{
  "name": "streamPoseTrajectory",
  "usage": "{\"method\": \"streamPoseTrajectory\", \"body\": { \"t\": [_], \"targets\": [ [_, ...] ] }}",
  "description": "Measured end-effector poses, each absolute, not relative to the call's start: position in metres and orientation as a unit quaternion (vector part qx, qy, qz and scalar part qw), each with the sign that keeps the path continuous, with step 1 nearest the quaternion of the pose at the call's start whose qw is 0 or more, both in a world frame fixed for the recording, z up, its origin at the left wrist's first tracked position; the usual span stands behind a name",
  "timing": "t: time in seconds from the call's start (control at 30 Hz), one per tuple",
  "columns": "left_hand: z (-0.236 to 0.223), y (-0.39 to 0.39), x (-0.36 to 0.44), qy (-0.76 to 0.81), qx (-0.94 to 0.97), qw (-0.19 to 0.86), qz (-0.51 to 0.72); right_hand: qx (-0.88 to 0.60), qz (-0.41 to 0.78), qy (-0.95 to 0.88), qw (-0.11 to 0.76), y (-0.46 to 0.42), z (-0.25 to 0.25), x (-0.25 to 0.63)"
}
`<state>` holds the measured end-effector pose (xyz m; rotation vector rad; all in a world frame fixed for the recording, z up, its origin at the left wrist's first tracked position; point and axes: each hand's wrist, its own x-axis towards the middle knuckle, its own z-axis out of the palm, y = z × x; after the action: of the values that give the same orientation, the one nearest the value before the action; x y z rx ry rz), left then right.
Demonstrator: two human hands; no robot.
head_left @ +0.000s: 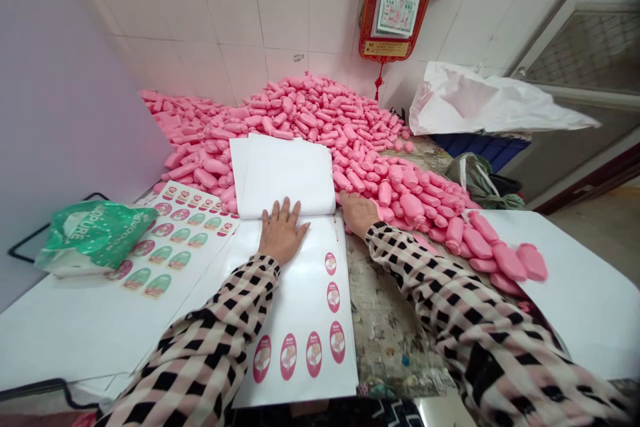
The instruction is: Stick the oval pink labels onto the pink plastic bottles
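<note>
White tiles rise behind our heap of pink bars, piled across a paint-stained bench. Our left hand lies flat and wide, holding nothing, on a sheet of oval labels. Our right hand rests beside that sheet's top edge, against the bars; we cannot tell whether it grips anything. More label sheets lie left, under a green bag.

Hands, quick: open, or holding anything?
Left hand: open, fingers spread flat on the white glossy label sheet.
Right hand: palm down beside the pink oblong bars; fingers hidden, cannot tell whether it holds anything.
</note>
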<state>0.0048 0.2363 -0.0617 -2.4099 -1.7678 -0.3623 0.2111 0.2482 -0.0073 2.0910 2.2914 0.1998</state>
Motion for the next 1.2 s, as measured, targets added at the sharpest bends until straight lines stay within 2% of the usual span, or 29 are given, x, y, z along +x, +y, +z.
{"method": "streamPoseTrajectory", "body": {
  "t": [0.43, 0.53, 0.7, 0.83, 0.97, 1.2],
  "targets": [
    [-0.059, 0.234, 0.006, -0.594, -0.789, 0.079, -0.135, 0.634, 0.010, 0.769, 0.086, 0.199, 0.029, 0.247],
    [-0.059, 0.234, 0.006, -0.597, -0.785, 0.087, -0.140, 0.625, 0.007, 0.777, 0.081, 0.216, 0.045, 0.256],
    [-0.062, 0.236, 0.005, -0.600, -0.782, 0.097, -0.140, 0.638, 0.050, 0.768, 0.025, 0.282, 0.068, 0.256],
    [-0.065, 0.238, 0.004, -0.599, -0.782, 0.101, -0.138, 0.645, 0.072, 0.761, 0.003, 0.338, 0.061, 0.242],
    [-0.065, 0.238, 0.004, -0.598, -0.784, 0.093, -0.135, 0.644, 0.033, 0.764, 0.018, 0.371, 0.038, 0.229],
    [-0.062, 0.237, 0.007, -0.607, -0.781, 0.079, -0.122, 0.629, -0.008, 0.776, 0.048, 0.361, 0.017, 0.241]
  ]
}}
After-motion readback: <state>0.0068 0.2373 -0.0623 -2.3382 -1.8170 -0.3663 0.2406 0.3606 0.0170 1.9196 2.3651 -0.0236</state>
